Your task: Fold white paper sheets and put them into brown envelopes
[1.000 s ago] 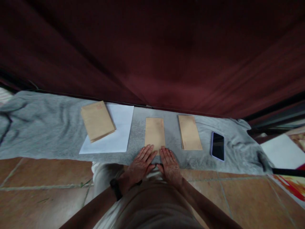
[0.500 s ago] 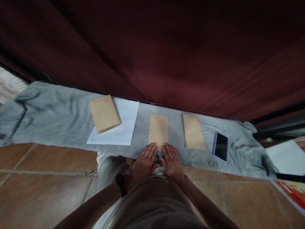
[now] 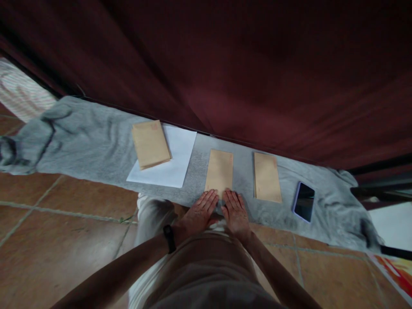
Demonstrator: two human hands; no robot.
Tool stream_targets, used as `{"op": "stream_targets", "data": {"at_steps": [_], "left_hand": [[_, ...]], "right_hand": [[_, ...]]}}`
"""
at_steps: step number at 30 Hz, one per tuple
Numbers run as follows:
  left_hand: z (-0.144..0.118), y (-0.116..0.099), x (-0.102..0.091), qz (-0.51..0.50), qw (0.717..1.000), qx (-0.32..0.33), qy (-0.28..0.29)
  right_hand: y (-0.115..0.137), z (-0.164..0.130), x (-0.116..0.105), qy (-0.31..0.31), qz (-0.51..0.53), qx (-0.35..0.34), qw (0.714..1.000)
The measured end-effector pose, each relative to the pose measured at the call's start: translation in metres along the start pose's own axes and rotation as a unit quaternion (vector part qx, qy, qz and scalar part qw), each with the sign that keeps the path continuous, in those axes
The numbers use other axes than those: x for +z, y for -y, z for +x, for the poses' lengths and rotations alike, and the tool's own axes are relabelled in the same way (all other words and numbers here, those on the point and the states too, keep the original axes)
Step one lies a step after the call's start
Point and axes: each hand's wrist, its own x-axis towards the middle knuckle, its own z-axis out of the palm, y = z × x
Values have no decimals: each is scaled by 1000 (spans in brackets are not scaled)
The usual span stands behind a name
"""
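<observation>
A brown paper envelope (image 3: pixel 219 169) lies flat on the grey cloth (image 3: pixel 96 146) straight in front of me. My left hand (image 3: pixel 204 208) rests flat with fingers outstretched, its fingertips on the envelope's near left corner. On the near right corner lie the fingertips of my right hand (image 3: pixel 234 209), also flat and open. To the right is a small stack of brown envelopes (image 3: pixel 268 177). At the left, a thicker stack of envelopes (image 3: pixel 151 144) sits slightly turned on white paper (image 3: pixel 180 156).
A phone (image 3: pixel 304 201) with a purple edge lies right of the envelopes. Dark red fabric (image 3: pixel 225 86) rises behind the narrow cloth-covered surface. Tiled floor (image 3: pixel 41 214) shows below its front edge. A white sheet (image 3: pixel 394 225) and a colourful print (image 3: pixel 395 272) are at far right.
The camera view has turned slightly, so the envelopes and paper appear shifted to the right. Both hands stay flat at the envelope's near edge.
</observation>
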Motion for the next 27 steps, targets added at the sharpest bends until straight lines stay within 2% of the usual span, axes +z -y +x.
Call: {"op": "stream_targets", "data": {"at_steps": [5, 17, 27], "left_hand": [[2, -2, 6, 4, 1000, -7, 5], [-1, 4, 11, 25, 1000, 13, -10], [1, 4, 9, 7, 1000, 7, 1]], "right_hand": [[15, 1, 9, -7, 2, -18, 1000], [-4, -14, 0, 8, -3, -12, 1000], [-15, 18, -1, 47, -4, 1, 999]]}}
